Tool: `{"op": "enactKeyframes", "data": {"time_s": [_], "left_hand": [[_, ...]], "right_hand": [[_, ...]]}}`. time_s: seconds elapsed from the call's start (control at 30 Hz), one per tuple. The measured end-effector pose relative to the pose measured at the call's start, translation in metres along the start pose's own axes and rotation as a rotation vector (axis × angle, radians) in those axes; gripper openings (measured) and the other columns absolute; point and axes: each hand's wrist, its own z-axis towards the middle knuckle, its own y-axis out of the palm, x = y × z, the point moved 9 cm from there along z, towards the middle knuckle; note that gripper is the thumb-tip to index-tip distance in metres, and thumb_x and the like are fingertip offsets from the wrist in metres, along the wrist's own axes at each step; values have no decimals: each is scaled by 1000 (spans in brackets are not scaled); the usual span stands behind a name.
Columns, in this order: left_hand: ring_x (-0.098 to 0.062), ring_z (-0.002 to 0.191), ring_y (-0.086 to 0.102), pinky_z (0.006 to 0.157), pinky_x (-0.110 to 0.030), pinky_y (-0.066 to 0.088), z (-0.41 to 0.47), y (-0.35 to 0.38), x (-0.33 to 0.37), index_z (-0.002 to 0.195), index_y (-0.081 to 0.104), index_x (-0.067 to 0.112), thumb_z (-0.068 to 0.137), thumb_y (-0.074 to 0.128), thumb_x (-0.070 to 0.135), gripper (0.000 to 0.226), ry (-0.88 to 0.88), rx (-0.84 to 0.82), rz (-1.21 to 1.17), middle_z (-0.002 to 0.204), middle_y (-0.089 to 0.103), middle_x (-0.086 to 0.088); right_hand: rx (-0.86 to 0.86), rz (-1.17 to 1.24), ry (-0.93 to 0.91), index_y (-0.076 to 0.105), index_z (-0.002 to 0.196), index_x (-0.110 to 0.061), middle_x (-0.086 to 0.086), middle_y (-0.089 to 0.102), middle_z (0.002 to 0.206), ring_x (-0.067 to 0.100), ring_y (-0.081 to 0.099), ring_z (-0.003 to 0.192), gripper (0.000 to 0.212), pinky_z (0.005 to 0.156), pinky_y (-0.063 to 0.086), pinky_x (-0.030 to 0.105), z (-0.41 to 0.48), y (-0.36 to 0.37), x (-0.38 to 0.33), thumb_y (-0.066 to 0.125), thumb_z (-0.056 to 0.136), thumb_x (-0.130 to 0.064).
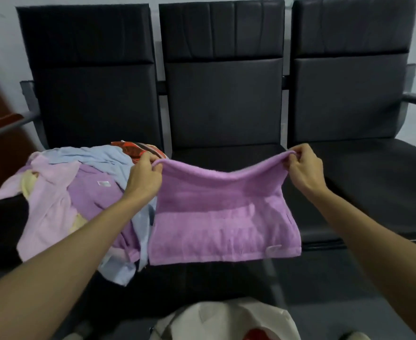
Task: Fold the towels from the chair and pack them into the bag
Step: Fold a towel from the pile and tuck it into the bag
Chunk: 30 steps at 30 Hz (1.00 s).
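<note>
Towels (84,192) remain heaped on the left chair seat (3,217) — one purple towel (224,217) hangs mid-fold, corners pinched by left hand (144,179) and right hand (305,169); bag (229,322) below awaits.

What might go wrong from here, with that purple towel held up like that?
1. The left hand and right hand only pinch the top corners of the purple towel, which sags between them; if one slips, the fold would likely come undone.
2. The pile of towels spills over the front edge of the left chair, right under the left forearm; a brush might drag some to the floor.
</note>
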Motion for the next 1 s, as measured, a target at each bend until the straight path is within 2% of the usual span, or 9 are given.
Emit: {"op": "enactKeyframes", "data": {"time_s": [0.13,0.23,0.3,0.43,0.5,0.63,0.73,0.83,1.0], "left_hand": [[-23,64,70,69,-41,58,-52,22,-32,103,47,18,100,42,17,6,-79,-133,-71,85,66,-9],[-21,79,64,72,-34,48,-86,40,-52,102,46,17,101,42,19,4,-73,-225,28,95,63,-7],[-18,88,56,73,-28,38,-99,51,-62,102,46,15,102,41,19,6,-65,-279,71,100,59,-6],[-8,82,53,68,-21,36,-93,68,-65,98,47,15,102,41,16,7,-16,-301,51,100,58,0],[-11,88,54,75,-22,36,-82,76,-68,98,49,14,101,43,13,7,4,-288,20,103,59,1],[-13,91,54,79,-25,36,-65,80,-75,103,50,12,101,42,14,9,-23,-223,-72,101,58,1],[-15,91,51,78,-27,36,-55,70,-72,104,48,13,102,41,15,7,-49,-118,-142,99,54,0],[-17,90,50,75,-28,37,-50,49,-68,101,47,13,100,44,10,5,-15,-8,-223,98,53,-4],[-16,83,52,73,-29,44,-60,22,-69,86,48,26,99,46,11,21,-8,-9,-294,88,54,-1]], "right_hand": [[-249,-129,5,62,94,-15,8,72,87,24,71,81,17,82,57,41,-40,10,29,47,93,-8],[-495,-451,-101,70,103,-13,7,72,103,25,66,97,27,85,46,24,-77,32,40,48,91,-5],[-540,-534,-101,69,110,-15,9,68,113,28,63,100,32,84,45,27,-90,41,51,45,92,-5],[-487,-607,-116,63,113,-15,14,66,109,31,59,87,32,78,49,34,-87,56,64,39,92,-5],[-473,-616,-133,63,111,-14,13,66,105,28,57,82,31,75,48,33,-78,64,68,41,91,-5],[-342,-473,-110,70,95,-10,12,71,104,33,63,92,30,80,46,33,-53,64,67,40,95,-5],[-200,-357,-97,67,112,-9,13,70,104,29,61,87,31,68,37,25,-44,51,57,40,99,-7],[-96,-224,-107,67,111,-11,3,66,90,13,55,69,30,54,36,10,-45,31,45,40,99,-6],[-96,-234,-212,69,111,-13,2,69,93,12,58,70,29,65,39,17,-64,2,28,45,96,-7]]}}
